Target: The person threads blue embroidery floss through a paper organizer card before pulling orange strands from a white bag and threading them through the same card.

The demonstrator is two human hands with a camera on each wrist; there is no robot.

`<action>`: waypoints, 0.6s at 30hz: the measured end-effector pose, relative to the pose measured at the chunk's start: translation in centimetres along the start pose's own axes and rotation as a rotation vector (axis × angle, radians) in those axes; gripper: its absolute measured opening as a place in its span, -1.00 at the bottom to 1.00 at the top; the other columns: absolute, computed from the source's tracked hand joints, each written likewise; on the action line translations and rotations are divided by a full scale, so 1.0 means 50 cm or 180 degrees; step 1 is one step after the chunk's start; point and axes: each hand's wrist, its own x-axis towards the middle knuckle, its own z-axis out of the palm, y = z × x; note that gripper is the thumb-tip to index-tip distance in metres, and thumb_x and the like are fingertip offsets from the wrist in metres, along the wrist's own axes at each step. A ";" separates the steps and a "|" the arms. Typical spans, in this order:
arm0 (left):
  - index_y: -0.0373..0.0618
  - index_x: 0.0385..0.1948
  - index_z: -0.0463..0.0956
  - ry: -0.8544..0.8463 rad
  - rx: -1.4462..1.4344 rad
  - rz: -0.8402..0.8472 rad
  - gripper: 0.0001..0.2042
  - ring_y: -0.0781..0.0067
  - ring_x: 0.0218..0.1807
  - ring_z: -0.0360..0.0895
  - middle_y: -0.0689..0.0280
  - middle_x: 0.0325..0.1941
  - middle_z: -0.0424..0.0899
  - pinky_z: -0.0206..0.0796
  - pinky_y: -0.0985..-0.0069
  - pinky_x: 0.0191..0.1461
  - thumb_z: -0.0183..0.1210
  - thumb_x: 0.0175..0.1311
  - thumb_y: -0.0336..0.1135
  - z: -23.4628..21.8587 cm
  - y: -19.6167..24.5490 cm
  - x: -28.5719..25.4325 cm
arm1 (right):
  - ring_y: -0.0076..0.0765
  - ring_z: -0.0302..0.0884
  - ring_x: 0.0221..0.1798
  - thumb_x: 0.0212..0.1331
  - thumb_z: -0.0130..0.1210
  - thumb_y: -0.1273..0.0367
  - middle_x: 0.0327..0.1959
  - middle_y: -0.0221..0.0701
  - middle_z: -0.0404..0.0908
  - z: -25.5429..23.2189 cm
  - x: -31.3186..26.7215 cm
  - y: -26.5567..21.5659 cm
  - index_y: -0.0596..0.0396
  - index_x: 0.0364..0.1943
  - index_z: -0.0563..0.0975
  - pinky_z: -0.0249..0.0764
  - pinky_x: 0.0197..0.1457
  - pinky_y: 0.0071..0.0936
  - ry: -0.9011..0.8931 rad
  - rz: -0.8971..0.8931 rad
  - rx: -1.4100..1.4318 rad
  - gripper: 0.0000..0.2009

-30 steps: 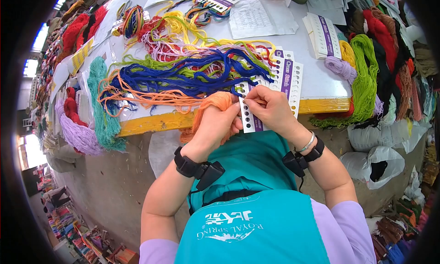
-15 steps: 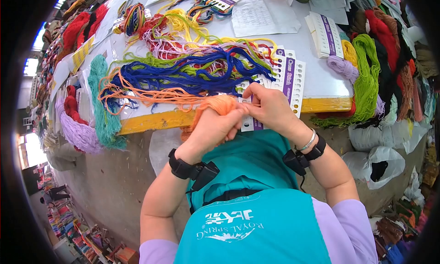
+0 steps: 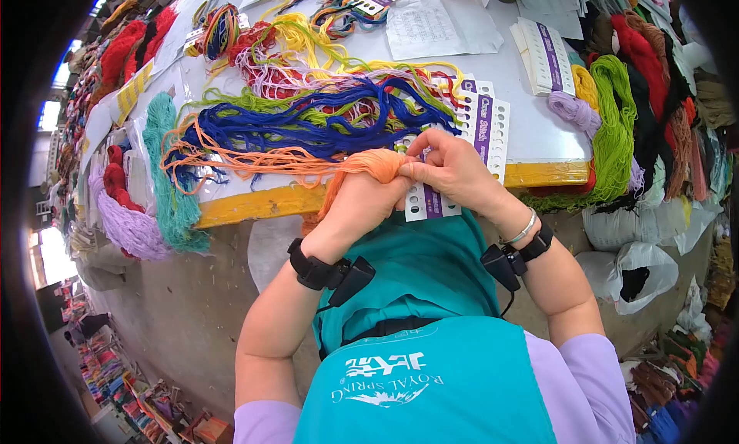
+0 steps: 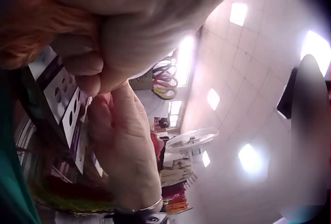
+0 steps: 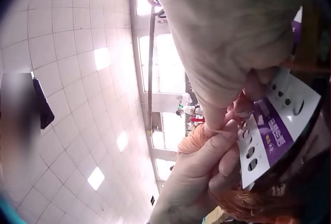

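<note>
A hank of orange embroidery thread (image 3: 373, 164) is looped over and gripped by my left hand (image 3: 368, 201) at the table's front edge. Its loose strands trail left across the tabletop. My right hand (image 3: 464, 176) meets the left fingertips, thumb and index finger pinching an orange strand (image 5: 222, 131) in the right wrist view. Below the fingers sits a white punched card (image 3: 433, 204) with a purple band, a row of holes along each side. The right hand covers its upper part. In the left wrist view, the card (image 4: 67, 100) shows beside both hands.
Blue thread (image 3: 308, 132) lies heaped with green, red and yellow strands behind the hands. More punched cards (image 3: 485, 124) rest right of it, and a stack of cards (image 3: 545, 55) farther right. Green hanks (image 3: 612, 136) hang over the right edge, teal ones (image 3: 162, 167) over the left.
My right hand has gone from the card's holes leftward to the orange hank, where its fingers now pinch at the left fingertips. The left hand keeps its hold on the hank.
</note>
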 end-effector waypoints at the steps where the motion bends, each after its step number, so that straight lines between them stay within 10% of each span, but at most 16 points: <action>1: -0.09 -0.40 0.54 0.0028 0.0262 0.0194 -0.87 0.74 -0.63 0.35 0.45 -0.60 0.51 0.15 0.67 -0.59 0.13 0.36 -0.31 0.003 -0.012 0.006 | -0.55 0.34 -0.66 0.22 0.24 0.14 -0.72 -0.45 0.47 -0.003 0.000 0.003 0.14 -0.22 0.53 0.21 -0.56 -0.47 -0.0033 -0.0037 0.0038 -0.67; 5: -0.09 -0.38 0.52 0.0432 0.1156 0.1331 -0.94 0.75 -0.59 0.29 0.48 -0.59 0.45 0.12 0.66 -0.55 0.14 0.32 -0.38 0.010 -0.034 0.024 | -0.51 0.36 -0.66 0.21 0.24 0.12 -0.72 -0.44 0.46 -0.005 -0.001 -0.005 0.15 -0.18 0.51 0.23 -0.55 -0.44 -0.0018 -0.0091 -0.0327 -0.64; 9: -0.08 -0.35 0.45 -0.0098 -0.1593 -0.0609 -0.92 0.79 -0.65 0.13 0.55 -0.63 0.28 -0.10 0.70 -0.64 0.14 0.30 -0.35 -0.027 0.002 -0.010 | -0.30 0.49 -0.60 0.22 0.19 0.03 -0.68 -0.37 0.49 0.001 -0.005 -0.016 0.12 -0.16 0.50 0.33 -0.50 -0.33 0.0082 -0.0216 -0.1043 -0.58; 18: -0.01 -0.44 0.35 0.0514 -0.2571 -0.0472 -0.81 0.78 -0.75 0.14 0.55 -0.67 0.21 -0.04 0.75 -0.76 0.08 0.35 -0.21 -0.396 -0.060 -0.125 | -0.02 0.63 -0.39 0.16 0.16 0.16 -0.54 -0.23 0.62 0.008 -0.004 -0.027 0.05 -0.08 0.46 0.48 -0.29 -0.14 -0.0119 -0.0203 -0.1938 -0.65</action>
